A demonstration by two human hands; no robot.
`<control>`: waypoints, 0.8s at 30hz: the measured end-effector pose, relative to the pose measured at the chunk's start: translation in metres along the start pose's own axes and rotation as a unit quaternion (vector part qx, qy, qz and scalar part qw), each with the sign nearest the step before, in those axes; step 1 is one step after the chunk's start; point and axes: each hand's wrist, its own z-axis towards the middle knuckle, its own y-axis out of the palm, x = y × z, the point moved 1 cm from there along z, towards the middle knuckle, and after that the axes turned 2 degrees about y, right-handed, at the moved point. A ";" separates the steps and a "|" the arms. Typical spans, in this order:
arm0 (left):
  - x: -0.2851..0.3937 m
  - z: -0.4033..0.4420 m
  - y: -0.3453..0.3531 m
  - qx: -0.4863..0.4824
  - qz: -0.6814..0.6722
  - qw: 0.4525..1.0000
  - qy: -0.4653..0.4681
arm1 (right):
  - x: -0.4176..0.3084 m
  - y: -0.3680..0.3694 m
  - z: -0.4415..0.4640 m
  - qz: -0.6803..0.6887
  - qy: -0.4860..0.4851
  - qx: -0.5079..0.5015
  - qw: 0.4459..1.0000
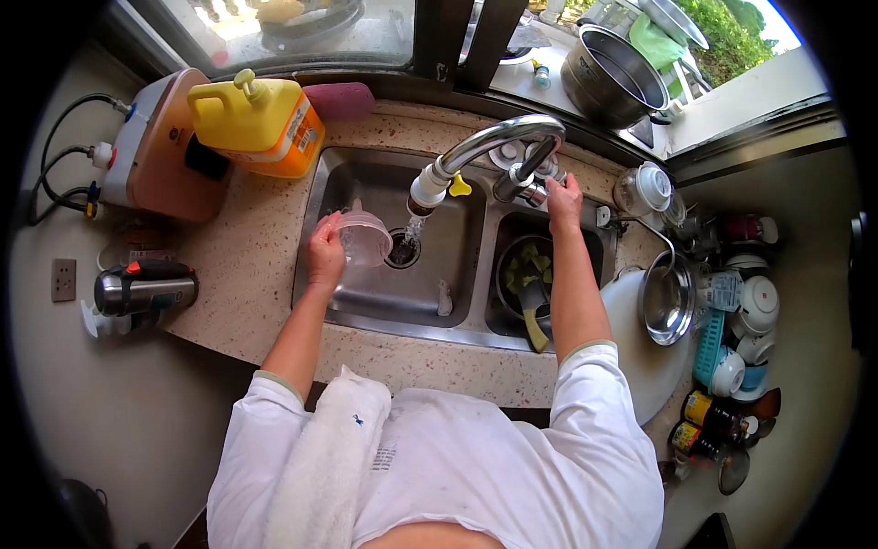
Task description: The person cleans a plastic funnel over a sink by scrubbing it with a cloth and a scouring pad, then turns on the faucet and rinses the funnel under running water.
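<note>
My left hand [326, 245] grips the rim of a clear plastic bowl [365, 240], tilted over the left basin [366, 302]. Water runs from the faucet [427, 190] beside the bowl, towards the drain [403, 249]. A yellow tag [460, 186] hangs at the faucet's spout. My right hand [564, 199] is closed at the faucet's handle, behind the right basin; its fingertips are partly hidden. In the right basin sits a dark pot [505, 295] with green leaves [528, 267] and a green-handled utensil [534, 328].
A yellow jug [259, 123] stands behind the left basin's corner. At the left is a steel thermos [148, 289]. A metal bowl [668, 297], a round white board [631, 352] and stacked dishes [755, 306] lie to the right. The window [320, 32] is behind.
</note>
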 end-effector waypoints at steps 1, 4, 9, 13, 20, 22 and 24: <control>0.005 -0.001 -0.011 0.023 0.025 0.999 0.039 | -0.008 0.003 0.007 -0.001 0.009 -0.051 0.999; 0.042 -0.012 -0.040 0.068 0.092 0.985 0.130 | -0.004 0.002 0.035 -0.185 -0.068 -0.095 0.976; 0.092 -0.044 -0.063 0.063 0.121 0.966 0.221 | -0.012 -0.002 -0.044 -0.318 -0.216 -0.096 0.918; 0.120 -0.077 -0.060 0.051 0.134 0.951 0.272 | 0.001 0.050 -0.180 -0.052 0.121 -0.439 0.889; 0.153 -0.132 -0.066 -0.031 0.129 0.937 0.323 | -0.001 0.108 -0.230 0.070 0.268 -0.561 0.780; 0.156 -0.145 -0.079 -0.032 0.136 0.939 0.315 | 0.000 0.118 -0.233 0.009 0.282 -0.567 0.774; 0.157 -0.152 -0.102 -0.004 0.150 0.945 0.291 | -0.033 0.124 -0.244 0.048 0.177 -0.633 0.752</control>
